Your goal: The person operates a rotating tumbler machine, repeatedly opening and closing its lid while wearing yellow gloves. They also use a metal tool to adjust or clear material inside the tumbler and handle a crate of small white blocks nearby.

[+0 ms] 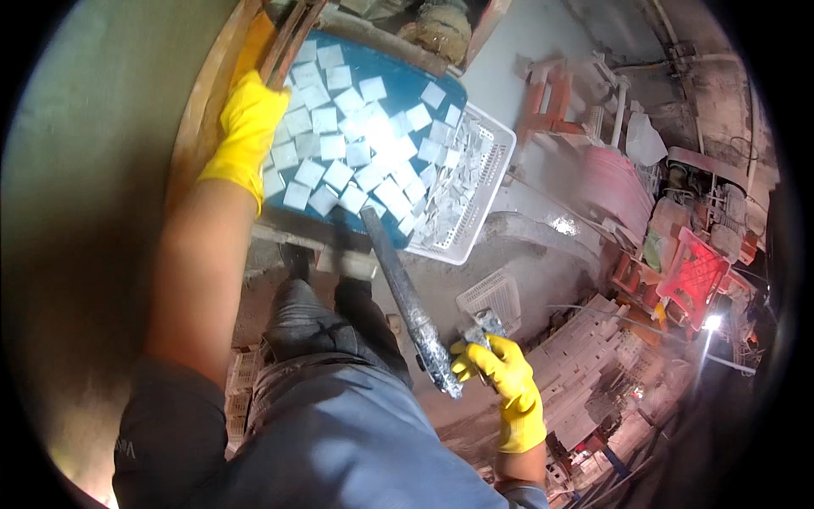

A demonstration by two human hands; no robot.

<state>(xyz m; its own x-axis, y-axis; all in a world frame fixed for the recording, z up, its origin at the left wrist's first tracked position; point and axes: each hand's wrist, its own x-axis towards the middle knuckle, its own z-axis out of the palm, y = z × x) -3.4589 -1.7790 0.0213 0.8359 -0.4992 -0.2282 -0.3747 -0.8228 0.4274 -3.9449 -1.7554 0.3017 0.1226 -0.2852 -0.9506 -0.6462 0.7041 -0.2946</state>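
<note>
My left hand [254,123], in a yellow rubber glove, is curled at the left edge of a blue board [386,64]. Its fingertips are hidden beside a reddish-brown bar [292,38]. Pale square tiles [325,120] lie scattered over the board, with a bright glare at the middle. My right hand [504,377], also gloved in yellow, is closed on a small grey, worn piece [480,335] whose kind I cannot make out. Just left of that hand, a long dark bar [407,297] with a rough, whitish lower end slants up to the board's near edge.
A white plastic basket [500,161] of tile pieces adjoins the board's right side. Another pale basket [493,297] lies on the floor beyond my right hand. Stacked pale strips [577,356], a red crate [694,276] and cluttered equipment stand to the right. My legs are below the board.
</note>
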